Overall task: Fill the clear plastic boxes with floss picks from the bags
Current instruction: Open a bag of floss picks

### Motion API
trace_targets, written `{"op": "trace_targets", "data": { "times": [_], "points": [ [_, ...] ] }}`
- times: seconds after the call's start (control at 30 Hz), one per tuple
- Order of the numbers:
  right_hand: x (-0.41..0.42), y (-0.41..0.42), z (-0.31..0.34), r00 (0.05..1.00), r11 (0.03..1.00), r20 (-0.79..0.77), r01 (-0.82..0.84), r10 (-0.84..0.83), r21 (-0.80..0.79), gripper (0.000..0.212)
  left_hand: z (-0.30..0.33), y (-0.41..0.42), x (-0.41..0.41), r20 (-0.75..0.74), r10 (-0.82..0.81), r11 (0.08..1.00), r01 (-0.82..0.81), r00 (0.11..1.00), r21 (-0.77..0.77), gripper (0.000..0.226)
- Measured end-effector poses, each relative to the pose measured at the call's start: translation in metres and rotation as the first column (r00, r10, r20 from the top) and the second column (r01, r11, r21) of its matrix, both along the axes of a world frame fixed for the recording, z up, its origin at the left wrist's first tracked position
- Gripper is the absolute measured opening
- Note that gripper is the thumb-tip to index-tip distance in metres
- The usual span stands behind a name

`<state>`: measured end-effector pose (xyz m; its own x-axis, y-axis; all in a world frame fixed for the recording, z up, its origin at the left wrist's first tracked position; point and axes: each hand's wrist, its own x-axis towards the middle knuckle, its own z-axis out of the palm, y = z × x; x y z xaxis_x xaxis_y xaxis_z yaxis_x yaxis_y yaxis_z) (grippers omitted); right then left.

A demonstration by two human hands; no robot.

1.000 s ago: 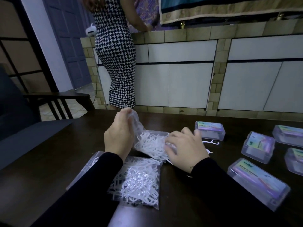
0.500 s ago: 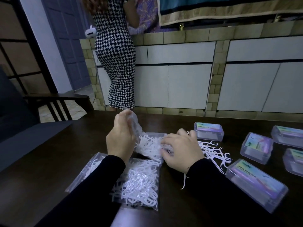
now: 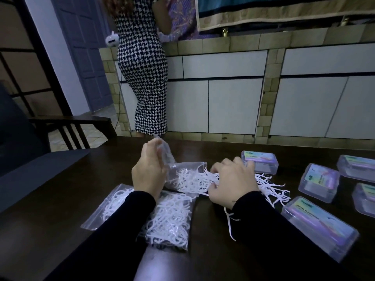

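The left hand (image 3: pixel 149 171) pinches the raised end of an open clear bag (image 3: pixel 182 173) and holds it tilted above the middle of the dark table (image 3: pixel 60 199). The right hand (image 3: pixel 233 182) has its fingers curled around a bunch of white floss picks (image 3: pixel 194 182) at the mouth of the bag. Compared with one second ago, many more picks are now outside the bag: a loose pile (image 3: pixel 272 188) lies on the table to the right of the right hand, where before only one pick was seen. One single pick (image 3: pixel 229 222) lies beside the right sleeve. Two full bags (image 3: pixel 168 220) rest flat near the front edge, partly under the left sleeve, as before. Five clear plastic boxes with closed lids stand toward the right edge; the nearest box (image 3: pixel 319 225) is just beside the pile, and the far box (image 3: pixel 259 161) is just behind the right hand. At the tiled counter (image 3: pixel 223 41) behind the table stands another person (image 3: pixel 142 63).
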<state>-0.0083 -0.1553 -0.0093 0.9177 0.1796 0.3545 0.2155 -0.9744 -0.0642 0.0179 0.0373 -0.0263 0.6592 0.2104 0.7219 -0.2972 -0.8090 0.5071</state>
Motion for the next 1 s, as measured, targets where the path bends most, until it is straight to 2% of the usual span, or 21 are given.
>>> {"op": "trace_targets", "data": {
  "times": [0.07, 0.17, 0.3, 0.37, 0.47, 0.57, 0.7, 0.9, 1.0],
  "points": [
    [0.001, 0.004, -0.001, 0.995, 0.996, 0.042, -0.088, 0.087, 0.025, 0.037, -0.001, 0.0, 0.001, 0.018, -0.002, 1.0, 0.002, 1.0, 0.019, 0.011],
    [0.002, 0.016, -0.007, 0.978, 0.978, 0.003, -0.206, 0.206, -0.011, 0.037, -0.003, 0.001, 0.002, 0.04, -0.01, 0.999, 0.008, 0.999, 0.037, 0.011],
    [0.0, 0.017, -0.004, 0.995, 0.995, -0.007, -0.096, 0.096, -0.04, 0.029, -0.001, 0.004, 0.0, 0.066, -0.016, 1.0, 0.014, 0.998, 0.026, 0.022],
    [-0.001, 0.015, 0.0, 0.999, 0.997, 0.016, -0.048, 0.049, -0.057, 0.028, 0.0, 0.004, -0.002, 0.073, -0.022, 1.0, 0.021, 0.997, 0.016, 0.019],
    [0.0, 0.017, -0.001, 0.991, 0.992, 0.03, -0.128, 0.129, -0.016, 0.032, 0.0, 0.004, -0.001, 0.093, -0.019, 1.0, 0.017, 0.996, 0.026, 0.019],
    [0.004, 0.023, -0.009, 0.972, 0.971, -0.025, -0.234, 0.233, -0.041, 0.034, 0.0, 0.006, -0.001, 0.098, -0.034, 0.999, 0.031, 0.995, 0.034, 0.02],
    [0.006, 0.021, -0.009, 0.98, 0.98, -0.084, -0.185, 0.179, -0.078, 0.04, 0.004, 0.01, -0.004, 0.096, -0.048, 0.999, 0.048, 0.994, 0.002, 0.032],
    [-0.003, 0.011, 0.003, 0.997, 0.988, -0.057, 0.044, -0.052, -0.147, 0.035, 0.01, 0.013, -0.007, 0.089, -0.016, 0.994, 0.025, 0.996, -0.106, 0.024],
    [-0.001, 0.017, -0.003, 0.998, 0.994, 0.002, -0.055, 0.056, -0.096, 0.039, 0.01, 0.004, -0.01, 0.12, -0.059, 0.997, 0.064, 0.991, -0.039, 0.03]
  ]
}}
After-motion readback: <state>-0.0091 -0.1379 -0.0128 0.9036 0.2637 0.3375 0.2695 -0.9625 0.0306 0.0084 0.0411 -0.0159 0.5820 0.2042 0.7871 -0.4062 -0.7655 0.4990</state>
